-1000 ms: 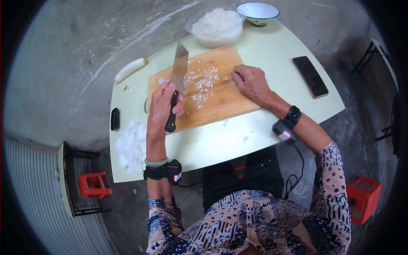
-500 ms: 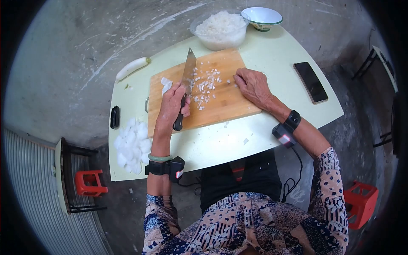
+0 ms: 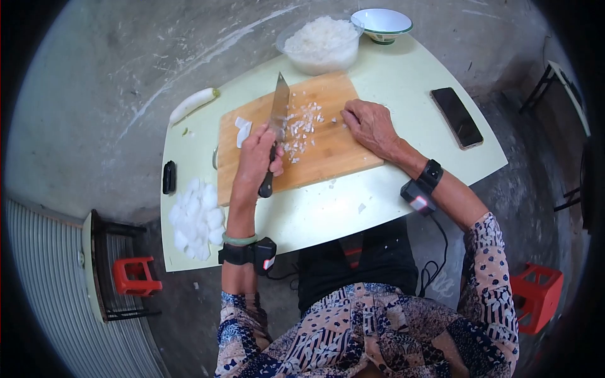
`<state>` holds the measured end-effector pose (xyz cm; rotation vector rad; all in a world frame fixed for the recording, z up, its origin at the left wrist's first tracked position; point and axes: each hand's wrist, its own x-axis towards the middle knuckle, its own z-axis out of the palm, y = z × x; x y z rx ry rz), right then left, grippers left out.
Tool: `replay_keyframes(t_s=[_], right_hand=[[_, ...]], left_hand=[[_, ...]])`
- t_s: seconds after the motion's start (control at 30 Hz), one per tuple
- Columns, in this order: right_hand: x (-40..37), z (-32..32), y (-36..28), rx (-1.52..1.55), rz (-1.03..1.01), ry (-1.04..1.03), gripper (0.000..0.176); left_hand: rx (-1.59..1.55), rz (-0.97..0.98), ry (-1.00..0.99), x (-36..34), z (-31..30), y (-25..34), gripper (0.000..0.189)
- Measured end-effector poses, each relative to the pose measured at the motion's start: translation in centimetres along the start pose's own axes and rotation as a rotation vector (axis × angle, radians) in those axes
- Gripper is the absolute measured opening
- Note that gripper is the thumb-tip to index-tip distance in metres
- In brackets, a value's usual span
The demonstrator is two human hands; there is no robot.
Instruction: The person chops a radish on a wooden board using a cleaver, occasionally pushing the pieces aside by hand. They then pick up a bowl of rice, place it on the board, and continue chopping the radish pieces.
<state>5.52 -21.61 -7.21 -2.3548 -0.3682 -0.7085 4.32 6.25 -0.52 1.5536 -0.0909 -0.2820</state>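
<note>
spanning most of the view, the pale green surface (image 3: pixel 391 82) carries everything within arm's reach of the seated person. the wooden cutting board (image 3: pixel 334 157) lies at its middle, angled toward the body, probably so both arms meet it comfortably. off the board's near left corner sits a pile of white chunks (image 3: pixel 195 217), kept apart from the cutting area, and beyond the far edge stands a clear bowl (image 3: pixel 318 41) heaped with finely chopped white pieces, close enough to take more. a white radish (image 3: pixel 192 104) lies at the far left edge, well apart.

the left hand (image 3: pixel 255 157) is wrapped tight around the dark handle of the knife (image 3: pixel 278 107), its broad blade pointing away with the edge down among the minced bits (image 3: pixel 301 129), which are scattered on the board's middle just right of the blade. the right hand (image 3: pixel 368 123) rests palm down on the board, fingers loosely spread and holding nothing, seemingly steadying the board while staying clear of the blade. two slices (image 3: pixel 242 131) wait left of the knife.
</note>
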Motion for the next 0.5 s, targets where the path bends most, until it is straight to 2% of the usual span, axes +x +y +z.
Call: replay_keyframes(t_s=[0.1,0.2,0.27,0.37,0.5], right_hand=[[0.3,0.0,0.0,-0.008,0.008,-0.011,0.018],[0.3,-0.2,0.1,-0.012,0.012,-0.012,0.018],[0.0,-0.1,-0.1,-0.015,0.005,-0.021,0.018],[0.2,-0.1,0.0,0.000,0.018,-0.020,0.018],[0.1,0.0,0.0,-0.004,0.033,-0.029,0.019]], left_hand=[[0.051,-0.035,-0.017,-0.1,0.4,0.1,0.048],[0.057,0.022,-0.015,-0.2,0.7,0.6,0.043],[0.029,-0.041,-0.023,0.3,0.4,-0.2,0.046],[0.056,-0.043,-0.043,0.3,0.1,0.0,0.053],[0.073,0.004,-0.051,-0.5,0.3,0.6,0.054]])
